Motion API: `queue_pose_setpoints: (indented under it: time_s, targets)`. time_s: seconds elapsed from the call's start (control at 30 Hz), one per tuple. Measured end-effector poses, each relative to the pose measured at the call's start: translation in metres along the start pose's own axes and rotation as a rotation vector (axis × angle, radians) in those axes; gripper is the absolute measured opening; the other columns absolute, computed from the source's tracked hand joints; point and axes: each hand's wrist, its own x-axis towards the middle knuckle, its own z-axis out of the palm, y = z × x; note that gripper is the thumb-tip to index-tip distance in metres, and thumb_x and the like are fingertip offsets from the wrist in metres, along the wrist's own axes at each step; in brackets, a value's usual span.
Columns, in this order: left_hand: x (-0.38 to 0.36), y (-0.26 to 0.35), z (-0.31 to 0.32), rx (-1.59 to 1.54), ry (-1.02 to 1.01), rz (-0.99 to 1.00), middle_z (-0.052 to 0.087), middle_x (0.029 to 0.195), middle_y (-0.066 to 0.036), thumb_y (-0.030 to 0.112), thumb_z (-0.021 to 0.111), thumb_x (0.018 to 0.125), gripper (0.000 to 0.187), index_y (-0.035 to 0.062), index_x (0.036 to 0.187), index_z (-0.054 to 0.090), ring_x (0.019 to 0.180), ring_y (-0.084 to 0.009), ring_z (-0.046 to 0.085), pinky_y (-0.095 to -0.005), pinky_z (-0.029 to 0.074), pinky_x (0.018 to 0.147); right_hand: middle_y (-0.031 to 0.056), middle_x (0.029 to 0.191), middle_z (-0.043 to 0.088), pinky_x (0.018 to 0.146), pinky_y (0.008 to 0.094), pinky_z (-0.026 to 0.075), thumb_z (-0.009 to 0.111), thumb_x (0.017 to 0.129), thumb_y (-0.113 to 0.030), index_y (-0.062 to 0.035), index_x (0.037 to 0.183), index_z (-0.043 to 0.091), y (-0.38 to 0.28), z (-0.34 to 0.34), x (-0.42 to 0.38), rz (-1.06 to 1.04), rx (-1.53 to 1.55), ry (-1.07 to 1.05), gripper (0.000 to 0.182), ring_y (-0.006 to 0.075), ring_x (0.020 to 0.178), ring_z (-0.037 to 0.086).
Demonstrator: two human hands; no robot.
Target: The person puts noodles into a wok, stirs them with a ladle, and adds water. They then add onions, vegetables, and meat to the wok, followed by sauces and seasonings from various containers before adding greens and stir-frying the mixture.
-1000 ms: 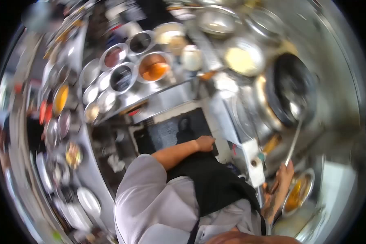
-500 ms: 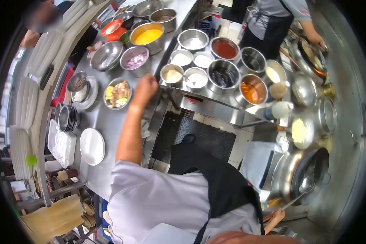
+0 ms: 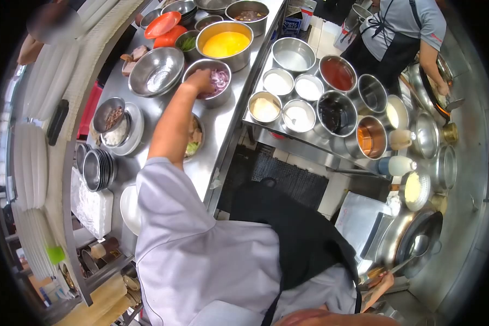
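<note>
My left hand point(image 3: 201, 81) is inside a steel pot point(image 3: 218, 101) of sliced red onion point(image 3: 219, 81). Its fingers curl into the slices, and the fingertips are hidden. Below that forearm is a bowl of cut food point(image 3: 195, 136), partly covered by the arm. At the lower right, my right hand point(image 3: 384, 281) is closed round the handle of a ladle point(image 3: 419, 245). The ladle's bowl rests in a dark wok point(image 3: 426, 231) on the stove side.
Beside the onion stand a pot of yellow liquid point(image 3: 226, 43) and an empty steel bowl point(image 3: 156, 70). Several sauce and powder pots, including a red sauce point(image 3: 338, 73), fill the middle table. A co-worker point(image 3: 391, 32) works at another wok. Plate stacks point(image 3: 32, 163) line the left shelf.
My left hand has moved up from the counter edge into the onion pot. The view has shifted, and the co-worker's hand sits lower by the far wok. My right hand keeps the ladle.
</note>
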Motion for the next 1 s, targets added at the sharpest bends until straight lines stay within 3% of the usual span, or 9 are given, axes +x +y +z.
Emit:
queue_pose_setpoints:
  time_s: [0.13, 0.23, 0.4, 0.5, 0.6, 0.7, 0.8, 0.9, 1.0]
  targets:
    - [0.012, -0.025, -0.003, -0.106, 0.038, 0.157, 0.067, 0.095, -0.021, 0.016, 0.071, 0.067, 0.038, 0.0044, 0.103, 0.063, 0.092, -0.0373, 0.064, -0.0395, 0.051, 0.082, 0.0054, 0.060, 0.050, 0.042, 0.0316, 0.040, 0.051, 0.089, -0.015, -0.0041, 0.074, 0.050, -0.011, 0.004, -0.002, 0.021, 0.014, 0.017, 0.018, 0.0165, 0.046, 0.049]
    - [0.001, -0.008, -0.028, -0.358, -0.137, -0.114, 0.067, 0.092, -0.021, 0.013, 0.070, 0.068, 0.032, 0.0046, 0.099, 0.066, 0.089, -0.0351, 0.065, -0.0382, 0.051, 0.079, 0.0053, 0.060, 0.050, 0.042, 0.0315, 0.040, 0.052, 0.089, -0.015, -0.0043, 0.074, 0.050, -0.018, 0.004, -0.003, 0.038, 0.024, 0.022, 0.018, 0.0164, 0.046, 0.049]
    - [-0.018, 0.017, -0.015, -0.077, 0.011, 0.069, 0.063, 0.109, -0.024, 0.012, 0.064, 0.074, 0.045, -0.0003, 0.116, 0.056, 0.103, -0.0367, 0.061, -0.0400, 0.048, 0.087, 0.0050, 0.060, 0.051, 0.043, 0.0315, 0.040, 0.052, 0.089, -0.015, -0.0048, 0.074, 0.050, -0.028, 0.004, 0.000, 0.056, 0.037, 0.025, 0.018, 0.0162, 0.046, 0.049]
    - [0.004, -0.009, 0.014, -0.102, 0.096, 0.134, 0.062, 0.111, -0.026, 0.013, 0.065, 0.073, 0.049, 0.0005, 0.119, 0.056, 0.104, -0.0370, 0.060, -0.0396, 0.048, 0.090, 0.0048, 0.061, 0.051, 0.043, 0.0314, 0.040, 0.052, 0.089, -0.015, -0.0050, 0.074, 0.050, -0.034, 0.006, -0.001, 0.059, 0.044, 0.024, 0.018, 0.0161, 0.047, 0.049]
    - [-0.002, -0.010, -0.006, -0.263, -0.033, 0.083, 0.062, 0.112, -0.026, 0.012, 0.064, 0.073, 0.052, 0.0027, 0.123, 0.056, 0.106, -0.0363, 0.060, -0.0384, 0.047, 0.093, 0.0046, 0.061, 0.051, 0.043, 0.0314, 0.040, 0.052, 0.090, -0.016, -0.0053, 0.074, 0.051, -0.040, 0.006, -0.001, 0.067, 0.049, 0.021, 0.018, 0.0160, 0.047, 0.049]
    - [-0.009, -0.008, -0.019, -0.271, 0.008, 0.048, 0.063, 0.109, -0.024, 0.009, 0.068, 0.071, 0.056, 0.0032, 0.125, 0.056, 0.104, -0.0355, 0.061, -0.0370, 0.047, 0.092, 0.0045, 0.061, 0.051, 0.043, 0.0313, 0.040, 0.052, 0.090, -0.016, -0.0055, 0.074, 0.051, -0.046, 0.010, -0.004, 0.075, 0.055, 0.018, 0.018, 0.0159, 0.047, 0.049]
    - [-0.011, -0.006, -0.016, -0.396, -0.008, 0.051, 0.063, 0.108, -0.025, 0.015, 0.068, 0.073, 0.051, 0.0028, 0.121, 0.058, 0.102, -0.0359, 0.061, -0.0384, 0.046, 0.092, 0.0043, 0.061, 0.051, 0.043, 0.0313, 0.040, 0.052, 0.090, -0.016, -0.0058, 0.074, 0.051, -0.046, 0.010, -0.003, 0.077, 0.065, 0.020, 0.018, 0.0158, 0.047, 0.049]
    - [-0.011, 0.011, -0.004, -0.156, 0.160, 0.085, 0.063, 0.108, -0.026, 0.020, 0.066, 0.075, 0.048, 0.0034, 0.119, 0.059, 0.101, -0.0383, 0.061, -0.0405, 0.045, 0.093, 0.0041, 0.061, 0.051, 0.043, 0.0313, 0.039, 0.052, 0.090, -0.016, -0.0060, 0.074, 0.051, -0.044, 0.010, -0.003, 0.073, 0.075, 0.026, 0.018, 0.0157, 0.047, 0.049]
    - [0.002, -0.003, 0.010, -0.215, 0.224, 0.146, 0.064, 0.104, -0.026, 0.017, 0.061, 0.078, 0.037, 0.0013, 0.111, 0.062, 0.100, -0.0396, 0.060, -0.0433, 0.045, 0.092, 0.0040, 0.061, 0.051, 0.043, 0.0312, 0.039, 0.052, 0.090, -0.016, -0.0063, 0.075, 0.051, -0.047, 0.009, -0.006, 0.070, 0.088, 0.029, 0.018, 0.0156, 0.048, 0.049]
